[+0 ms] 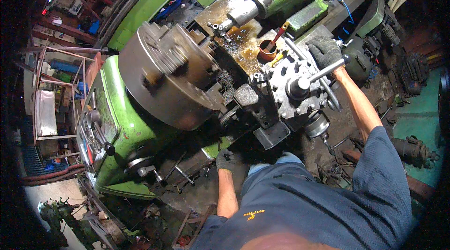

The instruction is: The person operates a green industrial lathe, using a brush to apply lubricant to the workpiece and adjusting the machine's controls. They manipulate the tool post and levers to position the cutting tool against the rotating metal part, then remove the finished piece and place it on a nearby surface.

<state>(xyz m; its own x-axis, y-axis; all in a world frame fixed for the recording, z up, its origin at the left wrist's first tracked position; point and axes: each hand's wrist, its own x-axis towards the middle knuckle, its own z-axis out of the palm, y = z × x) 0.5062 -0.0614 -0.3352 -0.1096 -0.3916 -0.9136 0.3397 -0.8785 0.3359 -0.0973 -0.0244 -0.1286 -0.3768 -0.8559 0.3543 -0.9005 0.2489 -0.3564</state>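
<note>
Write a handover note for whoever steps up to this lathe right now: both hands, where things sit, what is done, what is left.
Left hand: gloved, low on the front of the green lathe, at the apron controls; exactly what it grips is hidden.
Right hand: gloved, closed around the far end of the tool post handle.
Chuck: looks motion-blurred, probably turning; no workpiece can be made out clearly.
Tool post sits right of the chuck. A small tin with a brush stands on the oily carriage behind it.
Done: cannot be judged from this view.
Left: check the tool post clamp; keep clear of the chuck.
</note>
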